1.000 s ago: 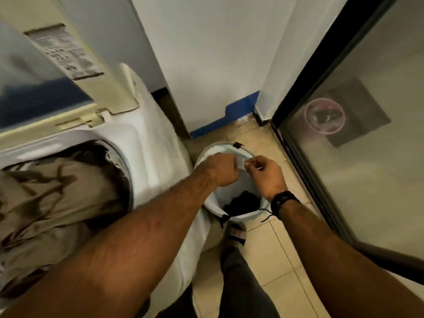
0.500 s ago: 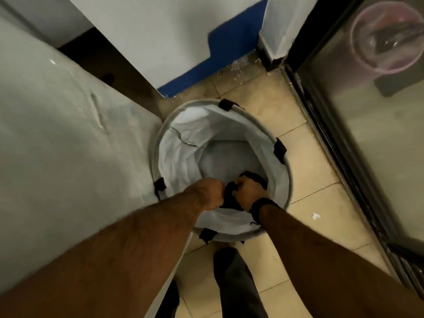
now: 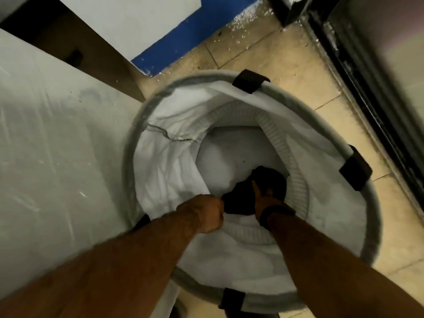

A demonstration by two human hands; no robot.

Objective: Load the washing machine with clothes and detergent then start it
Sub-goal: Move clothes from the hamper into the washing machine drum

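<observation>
Step in hand: pulling the last clothes out of the laundry hamper (image 3: 358,228), load phase not finished

Both hands are down inside the hamper. Left hand (image 3: 207,213) is balled into a fist, pinching the white liner (image 3: 169,171) near the close rim, looks like it's holding the liner out of the way. Right hand (image 3: 267,198) is curled around a dark garment (image 3: 243,198), thumb lying on top of the cloth; fingers underneath are hidden, so grip depth can't be confirmed

Garment sits low in the hamper, at the bottom on the near side, touching both hands. Bottom beyond it looks bare, so I'd judge this is the last item

White side panel on the left is probably the washing machine (image 3: 57,157), touching or just beside the hamper; drum opening not in frame

Next move: lift the garment clear of the liner without dragging the liner up, swing it left and up into the drum. Detergent and start not yet done; neither detergent nor controls visible here
</observation>
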